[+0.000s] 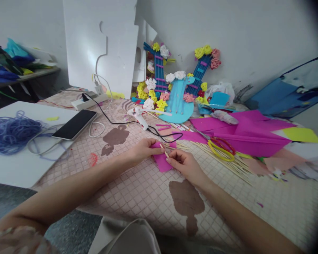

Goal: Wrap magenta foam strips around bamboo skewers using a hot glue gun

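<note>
Between my hands is a small piece of magenta paper [163,165], hanging down over the tablecloth. My left hand [145,151] pinches its upper left part between thumb and fingers. A short pale wooden stick [166,153] lies at a slant across the paper's top. My right hand [184,164] has its thumb and forefinger closed on the lower end of this stick. Just beyond my hands lie a white glue gun [141,119] with a black cord and several loose wooden sticks [234,165]. Scissors [222,150] with yellow and red handles rest on those sticks.
A phone [75,124] and tangled blue-purple cord [12,132] lie on a white board at left. A power strip [88,101] stands behind. Guitar-like decorations with paper flowers, including a light blue one [178,102], lean at the back. Magenta sheets [249,134] spread at right.
</note>
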A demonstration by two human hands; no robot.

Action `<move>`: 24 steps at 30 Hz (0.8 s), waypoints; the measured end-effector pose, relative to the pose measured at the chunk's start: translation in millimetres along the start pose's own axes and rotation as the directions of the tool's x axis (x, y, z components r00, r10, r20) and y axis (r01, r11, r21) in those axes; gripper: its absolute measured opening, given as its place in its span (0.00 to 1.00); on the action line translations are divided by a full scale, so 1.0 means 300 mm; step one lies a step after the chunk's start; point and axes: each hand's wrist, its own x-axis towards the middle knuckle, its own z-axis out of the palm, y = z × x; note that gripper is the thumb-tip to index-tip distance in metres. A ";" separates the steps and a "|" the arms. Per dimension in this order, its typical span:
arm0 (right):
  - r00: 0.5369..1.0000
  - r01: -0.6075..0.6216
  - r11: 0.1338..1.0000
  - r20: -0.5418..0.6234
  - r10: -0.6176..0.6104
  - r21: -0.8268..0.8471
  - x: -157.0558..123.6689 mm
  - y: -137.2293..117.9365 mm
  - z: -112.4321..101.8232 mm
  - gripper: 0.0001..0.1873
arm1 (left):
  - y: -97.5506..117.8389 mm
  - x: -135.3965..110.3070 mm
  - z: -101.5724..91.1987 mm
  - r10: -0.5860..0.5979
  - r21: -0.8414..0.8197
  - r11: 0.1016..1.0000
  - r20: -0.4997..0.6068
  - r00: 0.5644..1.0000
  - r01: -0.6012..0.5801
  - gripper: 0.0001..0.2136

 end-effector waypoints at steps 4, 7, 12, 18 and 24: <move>1.000 -0.002 1.000 -0.013 0.002 0.016 -0.003 0.002 0.003 0.12 | -0.007 0.005 -0.004 -0.031 -0.025 0.999 -0.019 0.999 0.031 0.17; 1.000 -0.010 1.000 0.004 0.009 0.023 -0.007 0.001 0.003 0.11 | -0.012 0.008 -0.014 -0.021 0.009 1.000 -0.016 1.000 0.021 0.16; 0.999 -0.009 1.000 0.040 0.009 0.000 -0.005 0.001 0.004 0.11 | -0.004 0.010 -0.023 -0.020 0.031 0.999 0.003 1.000 0.020 0.16; 0.998 0.010 0.997 0.062 -0.006 -0.073 -0.010 -0.020 0.008 0.11 | 0.046 -0.028 -0.081 -0.134 0.012 0.991 0.020 0.991 0.134 0.17; 0.972 0.236 0.889 0.080 -0.223 -0.392 0.093 -0.112 0.009 0.06 | 0.090 -0.106 -0.251 -0.237 0.245 0.942 0.005 0.971 0.229 0.15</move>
